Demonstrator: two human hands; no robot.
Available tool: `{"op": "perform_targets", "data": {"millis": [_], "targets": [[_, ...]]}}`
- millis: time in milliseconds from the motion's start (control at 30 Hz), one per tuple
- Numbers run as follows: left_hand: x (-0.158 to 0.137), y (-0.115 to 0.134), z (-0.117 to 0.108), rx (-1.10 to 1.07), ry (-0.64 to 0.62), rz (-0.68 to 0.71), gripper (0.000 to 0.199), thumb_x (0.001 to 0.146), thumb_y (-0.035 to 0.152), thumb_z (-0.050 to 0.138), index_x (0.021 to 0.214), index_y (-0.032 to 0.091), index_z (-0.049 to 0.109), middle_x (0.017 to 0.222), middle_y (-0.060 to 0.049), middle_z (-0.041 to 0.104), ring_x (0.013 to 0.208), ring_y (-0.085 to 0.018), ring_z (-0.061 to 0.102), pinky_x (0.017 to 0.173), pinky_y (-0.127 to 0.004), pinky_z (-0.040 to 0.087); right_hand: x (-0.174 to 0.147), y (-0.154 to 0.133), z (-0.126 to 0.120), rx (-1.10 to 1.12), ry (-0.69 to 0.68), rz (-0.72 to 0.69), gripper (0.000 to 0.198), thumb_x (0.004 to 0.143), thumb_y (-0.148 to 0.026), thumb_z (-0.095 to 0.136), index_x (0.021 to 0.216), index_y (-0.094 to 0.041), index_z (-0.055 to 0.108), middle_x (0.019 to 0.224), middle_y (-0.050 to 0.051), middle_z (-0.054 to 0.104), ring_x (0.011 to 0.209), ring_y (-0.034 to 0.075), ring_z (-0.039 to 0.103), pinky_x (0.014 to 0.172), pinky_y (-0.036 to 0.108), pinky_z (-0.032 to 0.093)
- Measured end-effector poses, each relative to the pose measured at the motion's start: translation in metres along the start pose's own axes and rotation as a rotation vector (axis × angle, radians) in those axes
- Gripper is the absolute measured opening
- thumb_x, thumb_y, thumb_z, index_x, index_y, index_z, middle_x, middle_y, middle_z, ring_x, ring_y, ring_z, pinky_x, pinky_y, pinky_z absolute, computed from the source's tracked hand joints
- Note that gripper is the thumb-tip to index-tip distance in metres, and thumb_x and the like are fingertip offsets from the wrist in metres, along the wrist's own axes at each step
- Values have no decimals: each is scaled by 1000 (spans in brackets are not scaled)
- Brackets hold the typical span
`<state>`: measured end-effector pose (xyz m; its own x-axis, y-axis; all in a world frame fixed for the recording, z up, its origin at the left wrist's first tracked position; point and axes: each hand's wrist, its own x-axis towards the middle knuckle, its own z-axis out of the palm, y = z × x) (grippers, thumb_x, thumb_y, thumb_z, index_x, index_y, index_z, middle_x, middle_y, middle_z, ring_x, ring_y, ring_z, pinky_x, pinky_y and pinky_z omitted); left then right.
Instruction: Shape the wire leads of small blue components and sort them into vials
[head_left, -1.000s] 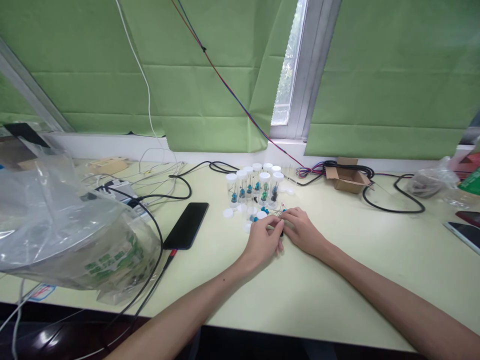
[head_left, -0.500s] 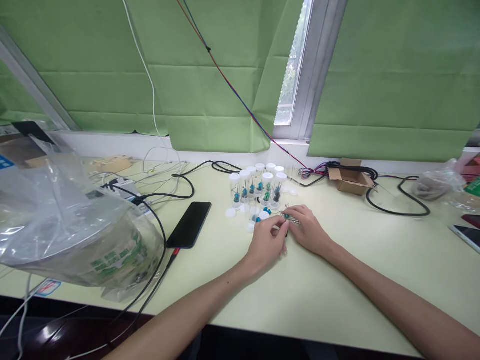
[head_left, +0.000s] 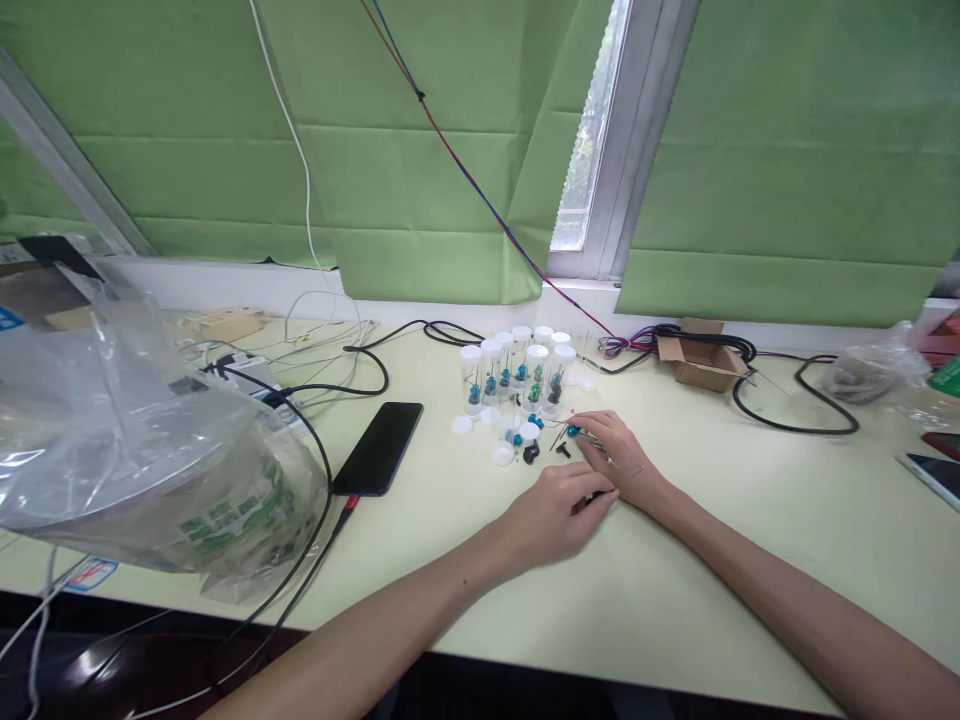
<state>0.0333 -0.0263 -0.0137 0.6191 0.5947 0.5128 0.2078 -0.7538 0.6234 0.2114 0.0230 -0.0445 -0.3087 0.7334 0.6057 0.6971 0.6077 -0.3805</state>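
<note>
My right hand [head_left: 621,456] is closed around a small blue piece [head_left: 574,430] with thin metal pins running back under the fingers. Just below it, my left hand [head_left: 559,512] pinches with thumb and forefinger by the right wrist; something dark shows there, too small to name. In front of the hands lie a black round part [head_left: 531,454], a small black T-shaped part [head_left: 563,450] and loose blue pieces [head_left: 535,422]. Behind them stand several clear tubes with white caps [head_left: 536,352], holding blue, green and dark pieces on thin rods. A loose white cap [head_left: 502,454] lies nearby.
A black phone [head_left: 379,450] with a cable lies left of the tubes. Further left is a large clear plastic bag [head_left: 150,460]. An open cardboard box [head_left: 703,362] and a coiled black cable [head_left: 806,425] lie at the back right. Another phone [head_left: 934,478] sits at the right edge.
My left hand has moved down and right, away from the right fingertips to near the right wrist. The black parts on the table now show. The right hand has shifted only slightly.
</note>
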Motion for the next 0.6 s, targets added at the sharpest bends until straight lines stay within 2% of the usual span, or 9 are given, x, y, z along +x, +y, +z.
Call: {"op": "perform_targets", "data": {"millis": [233, 433, 600], "targets": [[0, -3, 1, 11, 1, 56, 22, 94, 21, 50, 80, 14, 66, 72, -3, 61, 67, -12, 55, 60, -23, 42, 0, -2, -2, 17, -13, -34, 29, 92, -13, 51, 116, -24, 64, 119, 10, 63, 114, 29, 53, 95, 52, 49], [-1, -4, 3, -15, -17, 74, 22, 95, 21, 49, 90, 14, 68, 84, -6, 67, 75, -14, 60, 65, -24, 46, 0, -4, -1, 35, -65, -102, 29, 95, -16, 48, 113, -29, 66, 122, 9, 59, 117, 28, 49, 95, 51, 49], [-1, -4, 3, -32, -20, 85, 21, 95, 21, 49, 90, 14, 68, 87, -7, 69, 81, -15, 62, 71, -25, 49, 0, -5, -1, 61, -101, -127, 23, 95, -19, 52, 110, -28, 67, 122, 9, 58, 117, 28, 49, 96, 51, 49]]}}
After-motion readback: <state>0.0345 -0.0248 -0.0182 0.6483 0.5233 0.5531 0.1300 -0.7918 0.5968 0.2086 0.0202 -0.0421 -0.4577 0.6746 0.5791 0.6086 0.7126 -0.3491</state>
